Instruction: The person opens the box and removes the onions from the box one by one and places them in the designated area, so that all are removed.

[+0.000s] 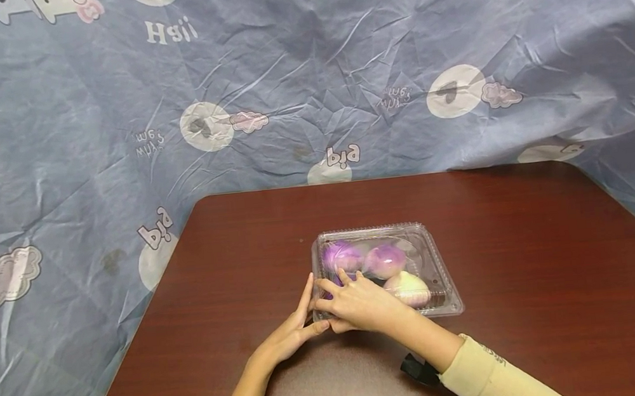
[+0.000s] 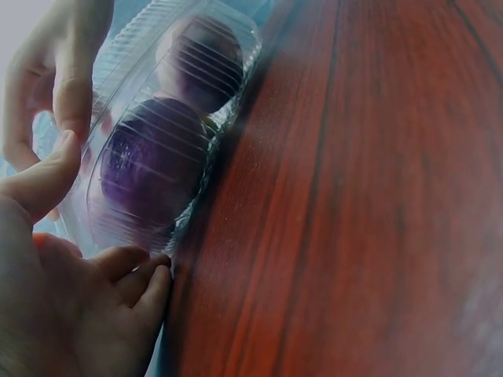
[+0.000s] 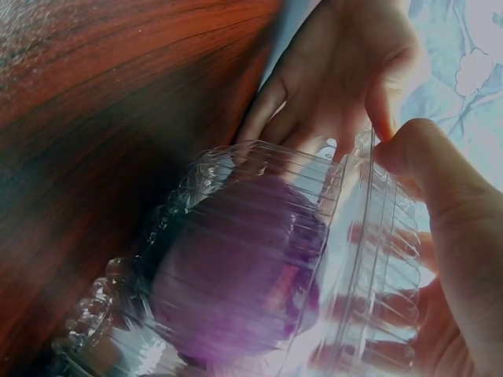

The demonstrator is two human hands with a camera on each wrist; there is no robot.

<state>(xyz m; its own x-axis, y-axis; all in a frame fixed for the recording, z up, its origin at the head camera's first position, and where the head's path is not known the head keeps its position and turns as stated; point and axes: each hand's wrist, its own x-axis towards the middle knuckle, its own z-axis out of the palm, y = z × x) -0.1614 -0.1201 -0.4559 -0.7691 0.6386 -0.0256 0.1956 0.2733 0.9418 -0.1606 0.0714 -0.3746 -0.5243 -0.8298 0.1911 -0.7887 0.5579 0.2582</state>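
Note:
A clear plastic clamshell box [image 1: 435, 263] sits on the table, with several round purple and pale pieces inside that look like fruit or vegetables. One purple piece [image 2: 153, 161] shows large through the ribbed wall in the left wrist view. My left hand [image 1: 287, 335] holds the box's near left corner, fingers along its side and thumb at the front rim. Reaching across from the right, my right hand [image 1: 362, 302] spreads its fingers over the lid, and its thumb [image 3: 416, 153] pinches the rim. The two thumbs nearly meet there.
The dark red wooden table [image 1: 528, 235] extends around the box. Behind it hangs a wrinkled blue printed cloth [image 1: 305, 65]. Black wrist devices [image 1: 420, 370] are strapped at both forearms, near the pale sleeves [image 1: 484, 373].

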